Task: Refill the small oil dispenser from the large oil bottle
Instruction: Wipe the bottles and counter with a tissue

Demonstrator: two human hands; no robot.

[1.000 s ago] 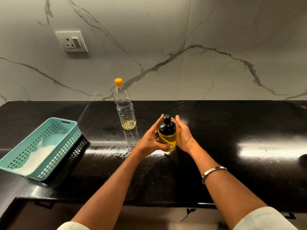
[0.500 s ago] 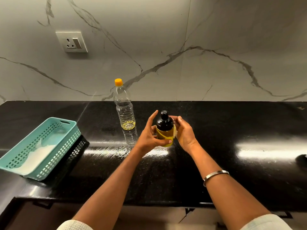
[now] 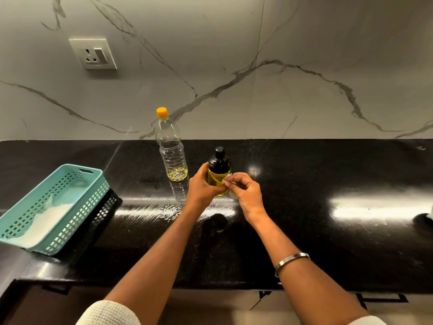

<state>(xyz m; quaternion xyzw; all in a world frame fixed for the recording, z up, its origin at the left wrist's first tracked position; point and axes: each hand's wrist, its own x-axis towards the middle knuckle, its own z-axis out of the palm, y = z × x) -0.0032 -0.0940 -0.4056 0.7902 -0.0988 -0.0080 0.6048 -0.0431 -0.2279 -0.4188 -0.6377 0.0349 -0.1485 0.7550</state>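
Note:
The small oil dispenser (image 3: 219, 172), clear glass with yellow oil and a black pump top, is held just above the black counter (image 3: 304, 231). My left hand (image 3: 202, 187) grips its body from the left. My right hand (image 3: 246, 193) pinches a small white scrap (image 3: 228, 180) against the dispenser's right side. The large oil bottle (image 3: 172, 151) stands upright just to the left, clear plastic with an orange cap on, and only a little yellow oil at its bottom.
A teal perforated basket (image 3: 77, 207) with white material inside sits at the counter's left end. A wall socket (image 3: 93, 53) is on the marble backsplash. A dark object (image 3: 424, 221) shows at the right edge.
The dispenser has been lifted off the counter and held higher. My right hand moved from the dispenser's top to its side, now pinching a white scrap there.

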